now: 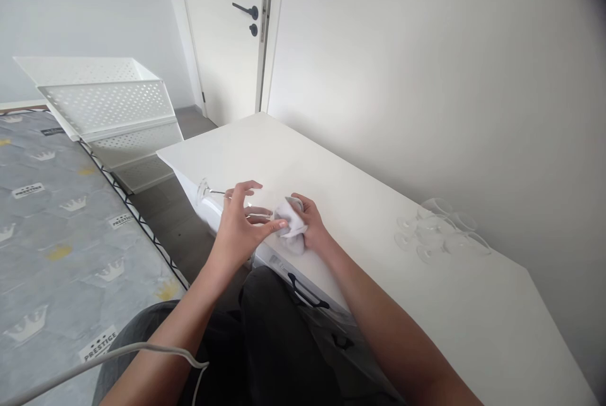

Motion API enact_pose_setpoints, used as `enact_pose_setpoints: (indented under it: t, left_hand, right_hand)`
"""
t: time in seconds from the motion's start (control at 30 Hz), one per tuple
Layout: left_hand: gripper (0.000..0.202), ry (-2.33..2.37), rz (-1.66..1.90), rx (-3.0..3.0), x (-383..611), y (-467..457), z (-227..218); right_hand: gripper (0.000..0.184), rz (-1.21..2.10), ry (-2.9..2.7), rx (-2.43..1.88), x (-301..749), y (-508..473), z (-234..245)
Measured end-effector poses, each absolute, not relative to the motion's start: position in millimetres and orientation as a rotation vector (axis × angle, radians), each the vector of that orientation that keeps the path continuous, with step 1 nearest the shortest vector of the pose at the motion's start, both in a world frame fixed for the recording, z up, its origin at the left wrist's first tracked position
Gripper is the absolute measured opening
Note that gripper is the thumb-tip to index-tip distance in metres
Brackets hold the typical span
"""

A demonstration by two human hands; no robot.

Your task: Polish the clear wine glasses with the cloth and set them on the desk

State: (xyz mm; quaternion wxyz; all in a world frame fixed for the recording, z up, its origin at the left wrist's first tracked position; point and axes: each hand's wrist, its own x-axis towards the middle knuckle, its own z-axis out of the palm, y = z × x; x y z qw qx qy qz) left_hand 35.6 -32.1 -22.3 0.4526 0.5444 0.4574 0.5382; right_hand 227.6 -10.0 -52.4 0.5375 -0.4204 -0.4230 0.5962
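A clear stemmed glass point(203, 191) lies sideways in my left hand point(237, 226), its round foot pointing left and its stem passing behind my fingers. Its bowl is mostly hidden between the hands. My left thumb reaches across to a white cloth point(290, 218). Bunched up, the cloth is gripped by my right hand point(312, 224) at the bowl end of the glass. Both hands are above the front edge of a white tabletop point(360, 216).
Several clear stemmed glasses point(438, 229) stand on the tabletop by the wall at right. A black handle point(307, 292) shows below its front edge. At left are a grey mattress point(71, 223), white perforated baskets point(113, 103) and a pale cable point(118, 351). A door point(222, 33) is behind.
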Motion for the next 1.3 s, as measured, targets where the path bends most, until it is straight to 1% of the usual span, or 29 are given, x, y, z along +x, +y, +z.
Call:
enact_pose_setpoints:
  t: [0.1,0.2,0.33,0.4,0.47,0.53,0.6,0.7,0.8,0.9,1.0,1.07,1.13,1.3]
  left_hand:
    - [0.084,1.175,1.293,1.398,43,-39,-23]
    - [0.084,1.182,1.304,1.398,44,-44,-21]
    - [0.083,1.153,1.403,1.425,48,-50,-19]
    - [0.077,1.165,1.429,1.457,51,-51,-19]
    - [0.067,1.183,1.420,1.479,50,-49,-20]
    - [0.061,1.182,1.405,1.514,40,-43,-20]
    - [0.063,1.180,1.421,1.560,22,-33,-18]
    - [0.073,1.263,1.429,1.579,-9,-19,-17]
    - [0.076,1.364,1.380,1.523,-23,-12,-18]
    - [0.077,1.295,1.439,1.410,-17,-14,-18]
    - [0.061,1.108,1.511,1.324,-1,-18,-18]
    - [0.053,1.034,1.550,1.358,10,-21,-19]
    - [0.052,1.056,1.563,1.431,20,-24,-21]
    - [0.048,1.237,1.411,1.611,40,-34,-26]
  right_hand:
    - [0.046,1.293,-1.152,-0.986,228,-13,-53]
    - [0.052,1.145,-1.291,-0.994,227,-16,-52]
    - [0.054,0.932,-1.237,-1.044,224,-21,-51]
    - [0.053,0.919,-1.183,-1.039,222,-21,-53]
    - [0.050,1.043,-1.105,-0.995,221,-19,-55]
    - [0.045,1.255,-0.966,-0.965,223,-16,-56]
    - [0.043,1.471,-0.805,-0.987,228,-13,-56]
    - [0.046,1.736,-0.731,-1.035,236,-11,-53]
    - [0.038,1.840,-0.779,-0.957,239,-9,-51]
    - [0.035,1.684,-0.603,-0.919,240,-2,-54]
    - [0.038,1.489,-0.423,-0.902,239,6,-60]
    - [0.042,1.425,-0.454,-0.865,237,7,-64]
    - [0.042,1.392,-0.541,-0.837,232,4,-65]
    - [0.041,1.289,-0.761,-0.857,225,-12,-60]
